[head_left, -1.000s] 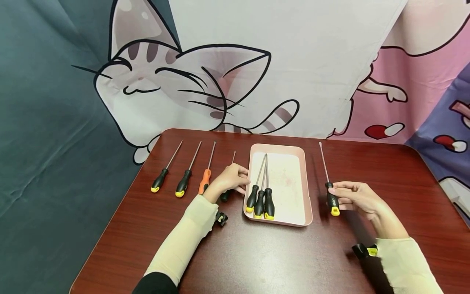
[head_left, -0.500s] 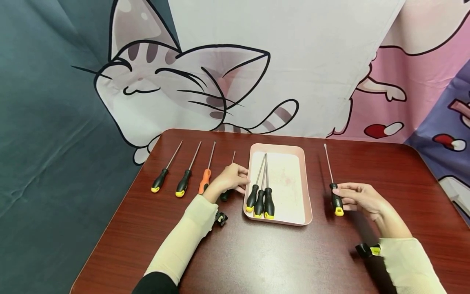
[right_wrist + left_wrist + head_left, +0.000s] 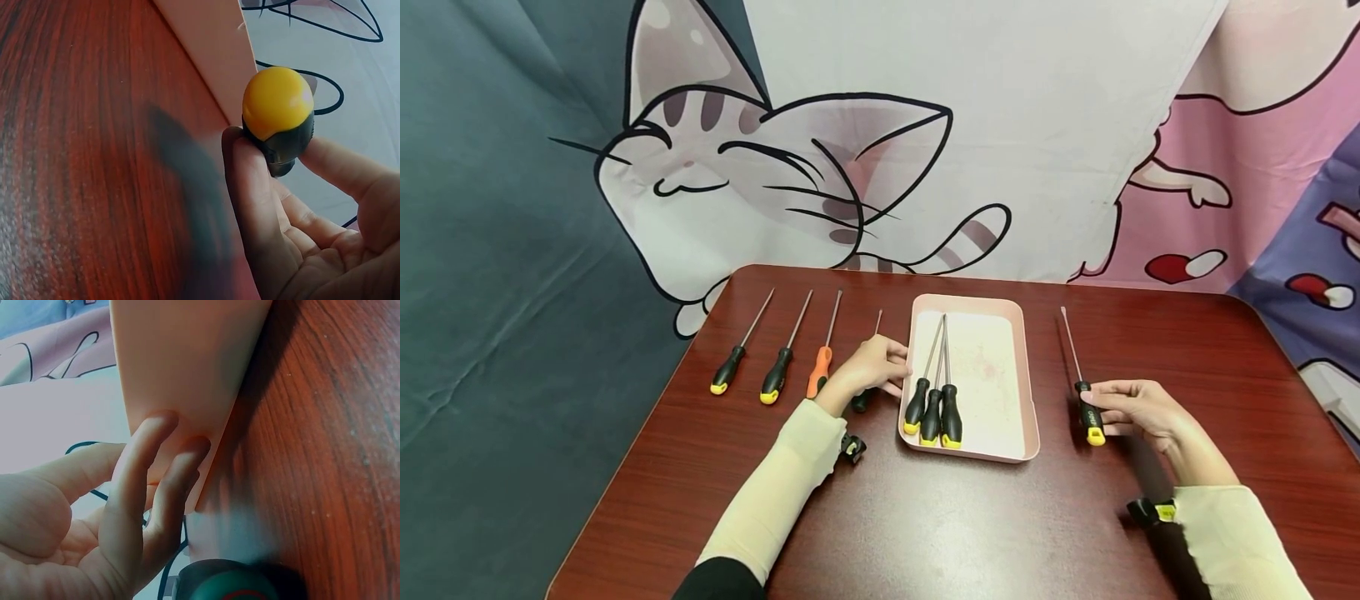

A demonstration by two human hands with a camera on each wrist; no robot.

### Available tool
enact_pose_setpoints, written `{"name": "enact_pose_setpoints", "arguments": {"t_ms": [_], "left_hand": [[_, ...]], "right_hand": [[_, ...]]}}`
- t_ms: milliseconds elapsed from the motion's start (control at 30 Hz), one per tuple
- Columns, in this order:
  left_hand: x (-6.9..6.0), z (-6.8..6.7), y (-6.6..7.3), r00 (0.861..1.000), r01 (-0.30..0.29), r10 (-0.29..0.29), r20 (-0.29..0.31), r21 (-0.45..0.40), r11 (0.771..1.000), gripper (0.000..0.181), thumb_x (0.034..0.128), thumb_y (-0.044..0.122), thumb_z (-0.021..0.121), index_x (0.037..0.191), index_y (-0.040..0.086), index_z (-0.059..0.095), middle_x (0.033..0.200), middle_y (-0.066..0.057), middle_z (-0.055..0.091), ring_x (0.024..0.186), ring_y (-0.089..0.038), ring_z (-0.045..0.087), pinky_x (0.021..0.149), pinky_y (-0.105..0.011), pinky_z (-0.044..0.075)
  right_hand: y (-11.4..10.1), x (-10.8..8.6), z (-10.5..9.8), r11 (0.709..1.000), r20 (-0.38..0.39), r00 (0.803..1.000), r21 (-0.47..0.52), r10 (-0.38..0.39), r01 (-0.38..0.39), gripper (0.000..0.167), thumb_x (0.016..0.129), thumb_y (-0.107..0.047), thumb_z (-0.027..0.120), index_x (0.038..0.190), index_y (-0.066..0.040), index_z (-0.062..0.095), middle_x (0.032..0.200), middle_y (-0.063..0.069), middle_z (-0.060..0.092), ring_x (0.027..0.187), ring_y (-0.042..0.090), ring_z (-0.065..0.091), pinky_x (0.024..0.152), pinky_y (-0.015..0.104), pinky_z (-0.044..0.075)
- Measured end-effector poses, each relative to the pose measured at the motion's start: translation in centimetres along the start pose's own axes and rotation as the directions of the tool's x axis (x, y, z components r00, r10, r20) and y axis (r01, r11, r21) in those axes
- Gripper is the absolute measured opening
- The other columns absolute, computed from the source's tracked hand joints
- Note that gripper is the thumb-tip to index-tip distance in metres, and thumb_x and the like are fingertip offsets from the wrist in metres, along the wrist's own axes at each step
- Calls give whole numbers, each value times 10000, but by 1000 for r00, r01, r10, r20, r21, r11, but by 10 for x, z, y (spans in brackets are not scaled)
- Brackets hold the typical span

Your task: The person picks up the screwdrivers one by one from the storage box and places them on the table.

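In the head view my right hand (image 3: pixel 1138 408) pinches the black handle of a yellow-ended screwdriver (image 3: pixel 1092 417) between thumb and fingers, right of the tray. Its shank points away from me; whether it touches the table cannot be told. The yellow end cap (image 3: pixel 278 103) faces the right wrist camera. My left hand (image 3: pixel 872 367) touches the left side of the shallow pink tray (image 3: pixel 1028 392), fingertips (image 3: pixel 164 419) against its outer wall. Inside the tray lie three black-and-yellow screwdrivers (image 3: pixel 951 417). Beneath my left hand, another dark-handled screwdriver (image 3: pixel 861 402) is partly hidden.
Left of my left hand, two black-and-yellow screwdrivers (image 3: pixel 727 371) and an orange-handled screwdriver (image 3: pixel 822 367) lie on the dark red wooden table (image 3: pixel 985 533). A printed cat cloth (image 3: pixel 1037 125) hangs behind the table's far edge.
My right hand has shifted a little to the right and then slightly lower with the screwdriver in its grip. The left hand and the tray have stayed put.
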State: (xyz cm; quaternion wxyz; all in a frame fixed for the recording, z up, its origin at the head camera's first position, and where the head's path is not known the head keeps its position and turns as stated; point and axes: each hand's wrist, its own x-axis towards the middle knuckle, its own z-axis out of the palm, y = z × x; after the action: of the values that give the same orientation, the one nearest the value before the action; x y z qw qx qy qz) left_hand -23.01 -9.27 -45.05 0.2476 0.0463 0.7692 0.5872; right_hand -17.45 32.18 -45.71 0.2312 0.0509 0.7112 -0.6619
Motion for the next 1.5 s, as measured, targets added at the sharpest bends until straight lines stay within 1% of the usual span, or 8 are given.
{"name": "enact_pose_setpoints", "arguments": {"t_ms": [133,267,467,967,1067,1200,1300,1500], "left_hand": [[-2,-1,1,1000,-10,10,4,-2,1000,474,936,-67,615,1382,-149,476,1093,-232,666,838,-268,713,693,-357,643],[-2,-1,1,1000,3,-3,1,-6,1000,474,939,-63,621,1388,-130,484,1128,-250,652,877,-290,708,706,-372,642],[-1,0,-1,1000,-13,13,1,-1,1000,477,936,-67,621,1383,-147,478,1144,-286,637,869,-309,707,671,-378,644],[-1,-1,0,1000,3,-3,2,-13,1000,474,936,-74,620,1388,-126,488,1171,-290,629,870,-300,713,681,-360,643],[-1,-1,0,1000,1,-1,2,-16,1000,473,934,-76,621,1384,-131,488,1168,-291,628,863,-290,713,678,-361,643],[0,-1,-1,1000,8,-8,3,-26,1000,480,934,-79,619,1390,-133,480,1172,-294,622,862,-276,710,680,-361,643],[0,-1,-1,1000,9,-9,4,-31,999,481,935,-81,616,1393,-134,475,1171,-297,620,866,-282,709,681,-363,643],[-2,-1,1,1000,12,-12,7,-33,999,482,935,-80,616,1393,-131,477,1157,-289,629,873,-293,709,682,-367,643]], "right_hand": [[-1,1,2,999,-25,1000,-46,12,-14,194,981,-91,634,890,-232,731,810,-17,732,680,121,687,620,284,631],[-1,3,4,997,-38,999,-78,19,-22,158,972,-118,656,896,-236,729,816,-28,724,689,127,674,619,291,632],[0,5,6,996,-37,999,-85,24,-27,139,971,-121,659,908,-221,732,821,-30,723,698,130,682,623,291,633],[1,10,11,994,-57,998,-109,24,-30,107,959,-140,677,887,-199,731,788,-22,704,677,116,667,610,283,630],[1,11,11,993,-71,997,-115,27,-35,77,950,-134,684,900,-172,728,778,-17,698,674,118,663,612,287,631],[3,13,11,992,-81,996,-120,32,-42,51,950,-105,673,962,-89,720,769,-11,690,668,120,660,602,291,631],[3,14,11,989,-83,996,-140,30,-41,128,949,-100,672,1028,-2,701,788,-22,683,678,114,650,603,301,633],[-1,13,14,979,-107,994,-200,18,-39,253,927,-130,716,1074,72,674,808,-31,669,708,100,635,624,319,638]]}}
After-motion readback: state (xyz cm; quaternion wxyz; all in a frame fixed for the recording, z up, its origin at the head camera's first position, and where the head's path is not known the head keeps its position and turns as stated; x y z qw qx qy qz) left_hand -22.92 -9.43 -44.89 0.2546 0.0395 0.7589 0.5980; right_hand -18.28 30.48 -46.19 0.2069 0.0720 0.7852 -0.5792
